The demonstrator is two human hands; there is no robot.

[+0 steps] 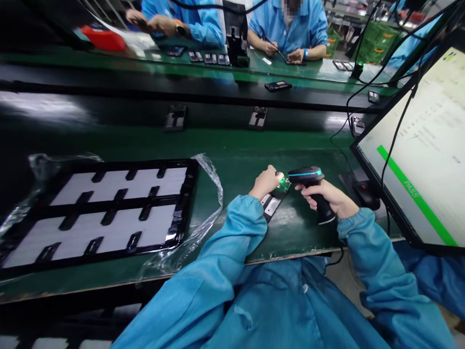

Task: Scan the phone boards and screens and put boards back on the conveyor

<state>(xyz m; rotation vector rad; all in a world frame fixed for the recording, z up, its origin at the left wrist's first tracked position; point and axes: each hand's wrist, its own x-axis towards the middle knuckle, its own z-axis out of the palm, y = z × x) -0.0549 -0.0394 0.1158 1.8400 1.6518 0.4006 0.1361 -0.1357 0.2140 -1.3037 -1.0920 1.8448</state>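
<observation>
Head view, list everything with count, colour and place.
workbench: one, green, centre
barcode scanner: one, black, centre
nearest phone assembly: one, dark, centre
other phone assemblies: several, dark, beyond workbench
trays: two, black, left
plastic wrap: some, clear, around one tray
monitor: one, black, right
mouse: one, black, beside monitor
cables: several, black, top and right
crates: several, green, upper right
unclear object: one, red, upper left
people: at least two, blue clothes, top
left grip: one, blue sleeve, at nearest phone assembly
right grip: one, blue sleeve, around barcode scanner

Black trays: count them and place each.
2 visible: one black tray lies on the green table, at left; a second tray shows partly below the table's edge, lower left. More may be hidden.
</observation>
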